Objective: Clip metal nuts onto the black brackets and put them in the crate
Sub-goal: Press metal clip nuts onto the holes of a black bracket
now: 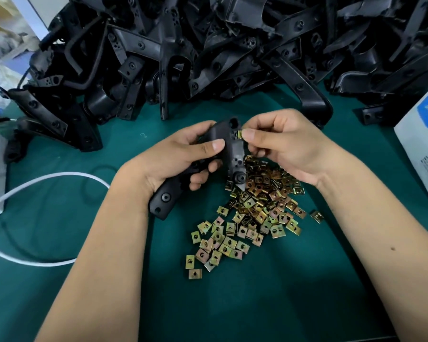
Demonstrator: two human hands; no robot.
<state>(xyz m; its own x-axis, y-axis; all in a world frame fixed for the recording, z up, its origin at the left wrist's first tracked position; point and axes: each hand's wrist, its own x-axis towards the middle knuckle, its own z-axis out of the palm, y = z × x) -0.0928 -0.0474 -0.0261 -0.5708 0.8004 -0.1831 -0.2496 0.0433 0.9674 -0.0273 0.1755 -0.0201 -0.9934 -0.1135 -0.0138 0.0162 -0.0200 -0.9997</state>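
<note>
Head view, nearest first: both forearms reached in over the green tabletop (294, 280), with a loose heap of metal nuts (252, 213) spread between them and a white cable (47, 178) looping at the near left. Above the heap, the left hand (183, 156) had its grip curled round a black bracket (223, 159), thumb flat across its face, holding it tilted with the upper end toward the right hand (284, 146). That hand pinched a single nut (238, 133) between thumb and forefinger, right at the bracket's upper right edge.

To seat it well, the clip's open mouth probably needs squaring to the edge, then a straight push until its hole sits over the bracket's hole; the left thumb should brace against that push.

Farther back lay the big pile of brackets (208, 58), and a white box (420, 149) stood at the far right. No crate was visible.
</note>
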